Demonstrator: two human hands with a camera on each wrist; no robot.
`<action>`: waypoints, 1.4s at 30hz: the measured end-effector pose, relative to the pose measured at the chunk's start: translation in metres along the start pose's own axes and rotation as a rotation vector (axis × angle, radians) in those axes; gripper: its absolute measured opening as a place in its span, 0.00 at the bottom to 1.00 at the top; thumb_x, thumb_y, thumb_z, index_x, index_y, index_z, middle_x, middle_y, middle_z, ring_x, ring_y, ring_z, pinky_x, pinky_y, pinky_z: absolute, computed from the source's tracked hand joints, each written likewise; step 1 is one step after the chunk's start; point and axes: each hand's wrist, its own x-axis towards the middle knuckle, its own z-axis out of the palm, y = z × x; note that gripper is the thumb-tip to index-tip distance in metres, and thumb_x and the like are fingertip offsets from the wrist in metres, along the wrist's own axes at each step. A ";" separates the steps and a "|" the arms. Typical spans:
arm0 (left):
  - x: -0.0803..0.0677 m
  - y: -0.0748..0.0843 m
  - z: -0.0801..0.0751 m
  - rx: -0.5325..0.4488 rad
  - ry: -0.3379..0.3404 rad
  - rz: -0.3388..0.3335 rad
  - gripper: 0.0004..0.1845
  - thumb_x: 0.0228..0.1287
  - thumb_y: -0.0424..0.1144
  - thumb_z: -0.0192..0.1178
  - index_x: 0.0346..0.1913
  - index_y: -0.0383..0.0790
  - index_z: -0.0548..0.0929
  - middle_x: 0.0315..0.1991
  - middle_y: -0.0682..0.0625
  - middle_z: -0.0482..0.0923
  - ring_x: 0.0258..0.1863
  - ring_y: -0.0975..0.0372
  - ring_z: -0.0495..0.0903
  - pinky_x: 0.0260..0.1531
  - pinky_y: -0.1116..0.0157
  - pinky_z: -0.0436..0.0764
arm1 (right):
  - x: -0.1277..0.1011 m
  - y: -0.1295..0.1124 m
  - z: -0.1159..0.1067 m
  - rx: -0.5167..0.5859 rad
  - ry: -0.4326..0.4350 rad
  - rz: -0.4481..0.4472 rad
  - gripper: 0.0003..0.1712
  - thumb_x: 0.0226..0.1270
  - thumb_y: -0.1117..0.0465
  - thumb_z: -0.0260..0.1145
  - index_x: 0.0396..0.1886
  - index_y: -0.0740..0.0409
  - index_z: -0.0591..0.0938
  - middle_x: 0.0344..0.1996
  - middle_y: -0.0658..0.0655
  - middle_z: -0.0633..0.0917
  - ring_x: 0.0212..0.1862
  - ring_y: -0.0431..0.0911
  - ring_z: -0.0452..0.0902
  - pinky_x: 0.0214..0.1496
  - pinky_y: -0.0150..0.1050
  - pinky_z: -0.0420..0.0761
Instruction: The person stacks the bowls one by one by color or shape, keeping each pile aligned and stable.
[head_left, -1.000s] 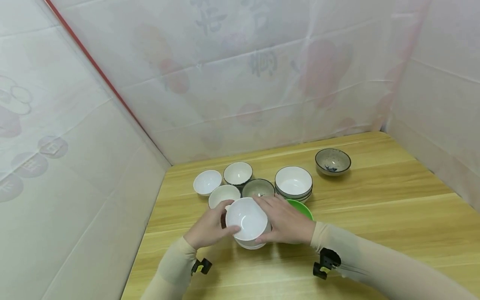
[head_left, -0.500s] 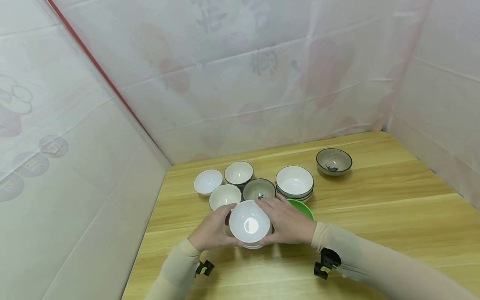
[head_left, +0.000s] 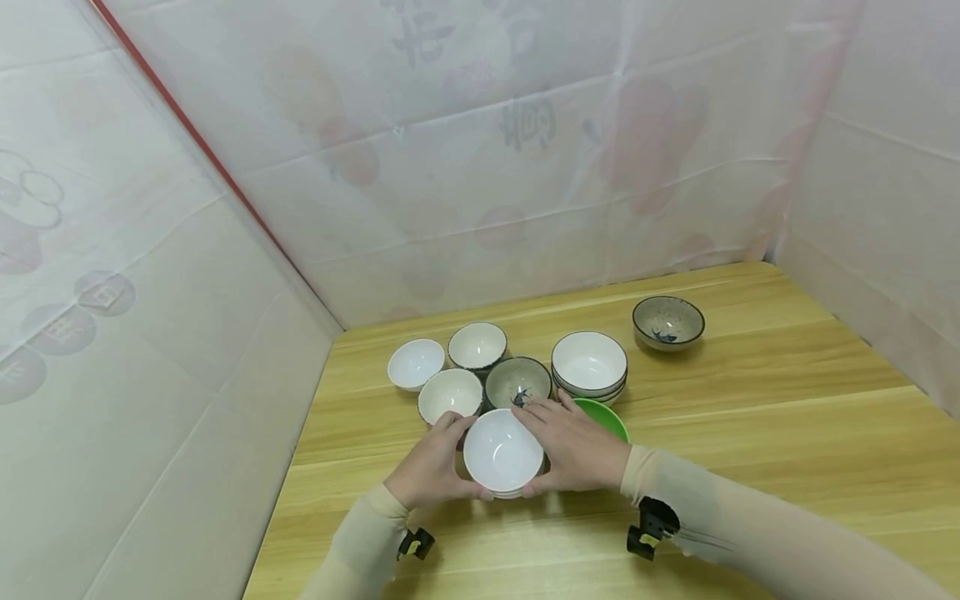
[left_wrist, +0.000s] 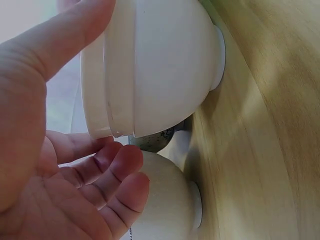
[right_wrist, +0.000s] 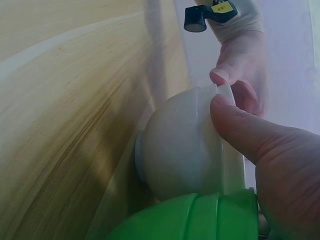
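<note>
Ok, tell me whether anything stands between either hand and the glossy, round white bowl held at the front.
Nothing visible does. The left hand and right hand both touch the glossy, round white bowl, nested atop other white bowls. A round green bowl stands beside it, partly hidden by the right hand.

Wood-grain worktop point(head_left: 750, 450): nested white bowls point(head_left: 502, 450); from those, green bowls point(head_left: 611, 422) 3 o'clock, grey speckled bowl point(head_left: 517, 377) 12, second speckled bowl point(head_left: 667, 322) 2.
</note>
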 end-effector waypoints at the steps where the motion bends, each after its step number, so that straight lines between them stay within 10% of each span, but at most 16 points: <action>1: 0.000 0.000 0.000 -0.004 -0.003 -0.003 0.58 0.33 0.61 0.77 0.68 0.35 0.66 0.51 0.51 0.68 0.45 0.64 0.73 0.47 0.65 0.78 | 0.000 0.000 0.000 0.001 -0.002 0.001 0.65 0.43 0.21 0.63 0.71 0.63 0.63 0.65 0.60 0.72 0.68 0.55 0.62 0.67 0.65 0.54; 20: -0.002 -0.004 -0.003 -0.053 -0.031 -0.008 0.58 0.40 0.62 0.74 0.71 0.33 0.61 0.50 0.53 0.71 0.44 0.64 0.74 0.45 0.65 0.77 | -0.001 0.000 0.000 0.005 -0.032 0.018 0.66 0.44 0.21 0.62 0.72 0.63 0.62 0.65 0.61 0.70 0.68 0.54 0.61 0.68 0.65 0.52; 27: 0.000 -0.021 -0.026 -0.165 0.141 -0.023 0.36 0.59 0.49 0.67 0.63 0.29 0.70 0.39 0.49 0.77 0.34 0.59 0.77 0.31 0.66 0.78 | -0.002 -0.001 0.000 0.018 -0.049 0.034 0.66 0.43 0.22 0.63 0.73 0.62 0.61 0.67 0.61 0.69 0.69 0.54 0.60 0.69 0.64 0.50; 33: 0.008 -0.045 -0.050 -0.181 0.328 -0.172 0.19 0.69 0.42 0.59 0.55 0.31 0.78 0.32 0.50 0.79 0.29 0.63 0.77 0.29 0.67 0.77 | -0.002 0.000 0.000 0.017 -0.061 0.044 0.66 0.43 0.22 0.64 0.73 0.62 0.60 0.67 0.60 0.69 0.70 0.53 0.59 0.69 0.64 0.50; 42: 0.018 -0.087 -0.067 -0.300 0.378 -0.503 0.30 0.70 0.58 0.50 0.59 0.35 0.74 0.42 0.38 0.77 0.39 0.46 0.79 0.31 0.64 0.77 | -0.003 -0.001 -0.001 0.034 -0.066 0.036 0.66 0.44 0.22 0.64 0.73 0.63 0.60 0.67 0.62 0.69 0.69 0.56 0.60 0.69 0.65 0.49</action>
